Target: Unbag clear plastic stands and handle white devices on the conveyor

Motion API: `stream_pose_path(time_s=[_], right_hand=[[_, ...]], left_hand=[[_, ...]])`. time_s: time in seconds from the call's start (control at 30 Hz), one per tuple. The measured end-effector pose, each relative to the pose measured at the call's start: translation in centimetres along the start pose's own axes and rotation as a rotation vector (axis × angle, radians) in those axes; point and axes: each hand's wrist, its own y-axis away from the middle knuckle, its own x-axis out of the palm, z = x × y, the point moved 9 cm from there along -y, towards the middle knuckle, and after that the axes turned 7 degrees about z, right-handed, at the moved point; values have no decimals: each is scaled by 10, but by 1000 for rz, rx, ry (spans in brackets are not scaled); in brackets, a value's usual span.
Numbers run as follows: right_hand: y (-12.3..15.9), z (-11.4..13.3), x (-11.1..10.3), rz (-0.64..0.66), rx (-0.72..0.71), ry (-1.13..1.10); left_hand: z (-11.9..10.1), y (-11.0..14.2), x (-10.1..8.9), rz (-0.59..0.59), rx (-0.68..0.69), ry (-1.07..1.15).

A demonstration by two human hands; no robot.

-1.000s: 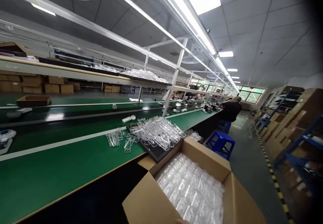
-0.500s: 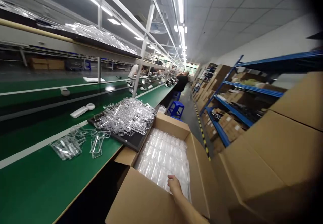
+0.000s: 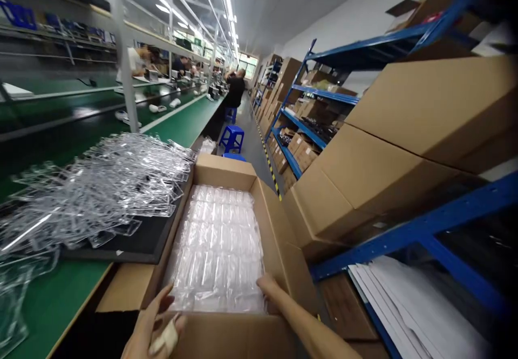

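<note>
box (image 3: 226,167) is open on top, walls up. packs (image 3: 220,235), clear-wrapped, lie in rows inside the box, top layer below the rim, filling most of the width.

left hand (image 3: 156,321): at the near-left corner of the box, thumb and fingers apart, pale wrap on one digit. can't tell if it grips the wall. right hand (image 3: 269,286): reaches over the box's right side, fingers bent, fingertips at the right edge of the packs. can't tell if it pinches any.

clearances: left of the box is tight. tray (image 3: 141,244) runs right up along its left rim, contact unclear, and overhangs the edge of the bench (image 3: 60,299). frames (image 3: 125,173), clear, heaped on the tray, reach close to the box rim. flap (image 3: 126,288) sticks out left of the box, below the tray corner.

right of the box: cartons (image 3: 404,121) crowd close, rack (image 3: 380,240) nearer the wearer.

beyond the box: stool (image 3: 232,137), then open aisle (image 3: 253,146). above the packs: free.
</note>
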Motion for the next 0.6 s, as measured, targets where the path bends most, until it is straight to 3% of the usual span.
stream_pose_path(time_s=[0.13, 0.23, 0.33, 0.43, 0.6], right_hand=[[-13, -6, 29, 296, -71, 170], [-13, -3, 47, 475, -156, 299], [-10, -1, 60, 598, -205, 436], [-4, 0, 61, 666, -250, 538], [10, 31, 47, 668, -441, 586]], left_hand=[[1, -97, 38, 358, -173, -431], [27, -131, 56, 532, -238, -639], [61, -136, 69, 668, -261, -801], [82, -132, 76, 730, -263, -894], [74, -133, 77, 716, -206, -1002]])
